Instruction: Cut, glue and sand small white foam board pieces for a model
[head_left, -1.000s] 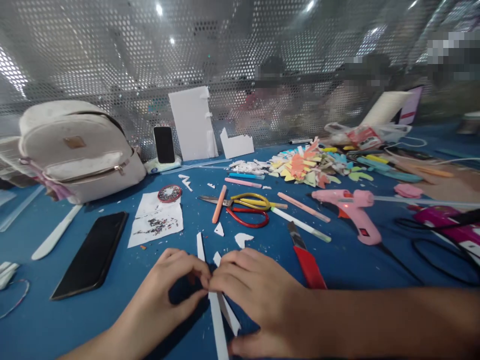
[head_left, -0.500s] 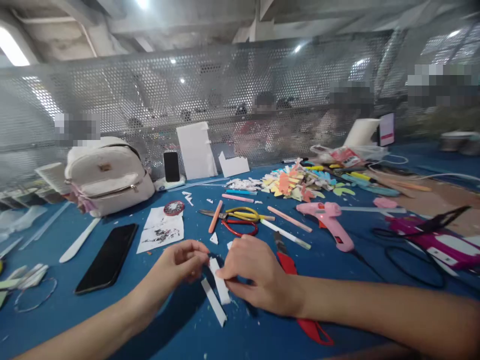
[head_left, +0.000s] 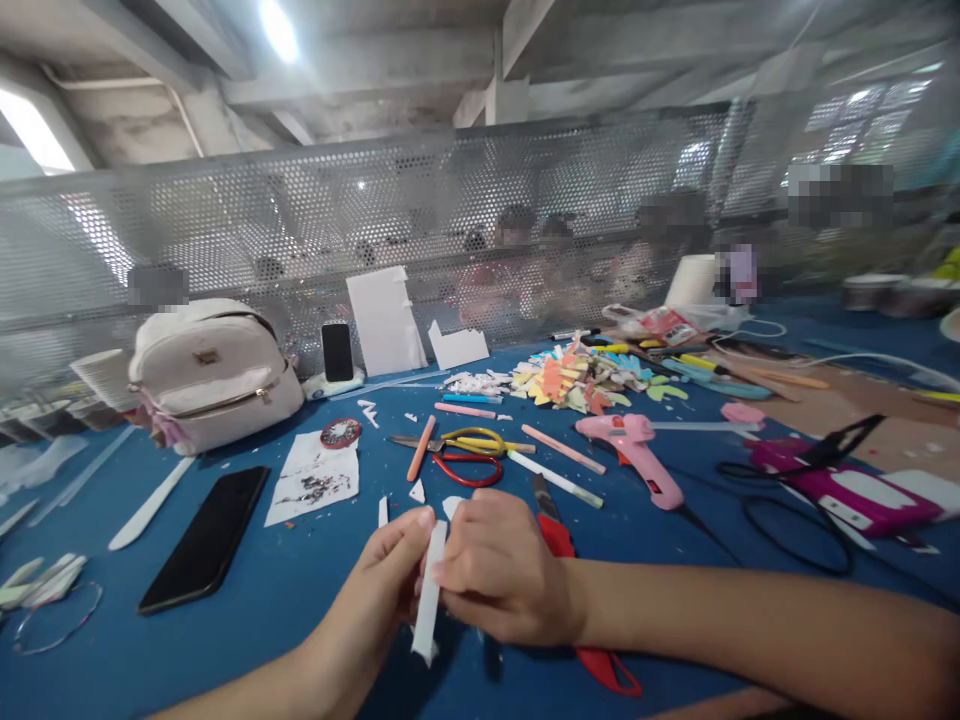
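A narrow white strip [head_left: 429,600], apparently paper or foam board, is pinched between both my hands above the blue table. My left hand [head_left: 390,575] is closed on its left side, the thumb pointing up along it. From the right, my right hand [head_left: 499,568] grips it with curled fingers; its fingertips are partly hidden. Another short white piece [head_left: 383,511] shows just beyond my left hand. Past my hands lie scissors [head_left: 469,457] with red and yellow handles and a small white scrap [head_left: 417,491]. A red-handled tool [head_left: 556,535] with a dark blade lies partly under my right forearm.
A pink glue gun [head_left: 637,455] and a magenta device [head_left: 847,490] with black cords lie to the right. Colourful paper cutouts [head_left: 577,375] are heaped at the back. On the left are a black phone [head_left: 206,540], a printed paper [head_left: 315,480] and a pale backpack [head_left: 214,375].
My left hand has moved nearer and closed on a white strip together with my right hand. The strip that lay loose in front of my hands no longer lies there. The view has tilted up slightly.
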